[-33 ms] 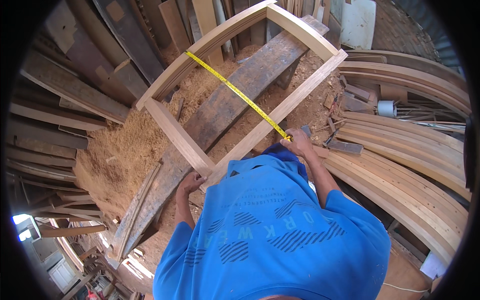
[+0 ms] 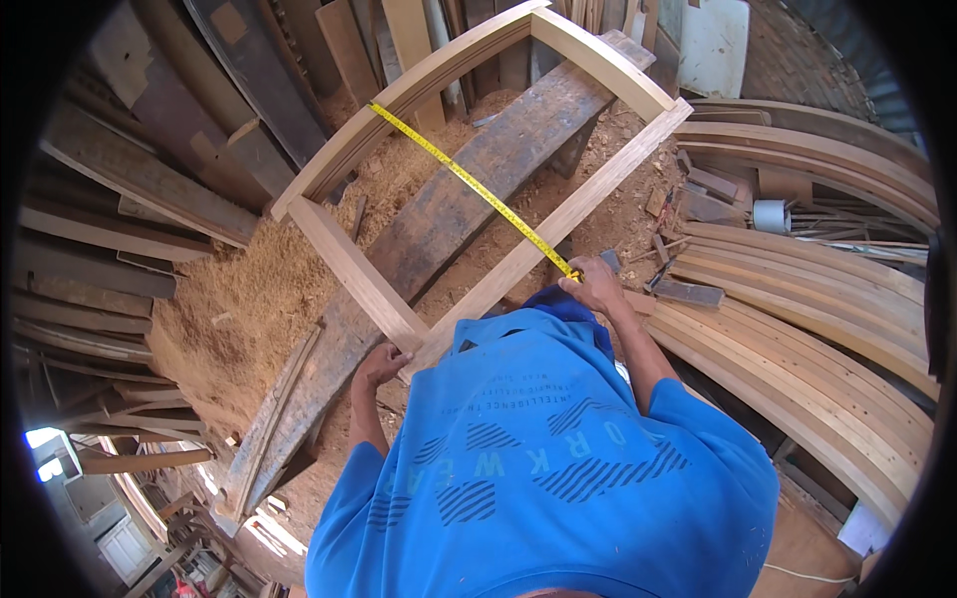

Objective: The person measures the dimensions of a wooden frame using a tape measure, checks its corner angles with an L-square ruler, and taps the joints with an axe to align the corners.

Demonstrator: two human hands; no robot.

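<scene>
A rectangular wooden frame (image 2: pixel 361 267) lies across a worn, dark plank bench (image 2: pixel 439 224). Stretched over its opening is a yellow measuring tape (image 2: pixel 469 177), its far end at the frame's far rail and its near part crossing the near rail. My right hand (image 2: pixel 595 286) is closed around the tape measure's case, just on my side of the near rail; the fingers mostly cover the case. At the frame's near left corner, my left hand (image 2: pixel 379 367) grips the wood, fingertips on the corner's end.
Wood shavings (image 2: pixel 249 309) cover the ground left of the bench. Long boards (image 2: pixel 788 369) are stacked at the right, with a white cylinder (image 2: pixel 771 216) beyond them. More planks (image 2: pixel 130 164) lean at the far left. Small offcuts (image 2: pixel 688 292) lie near my right hand.
</scene>
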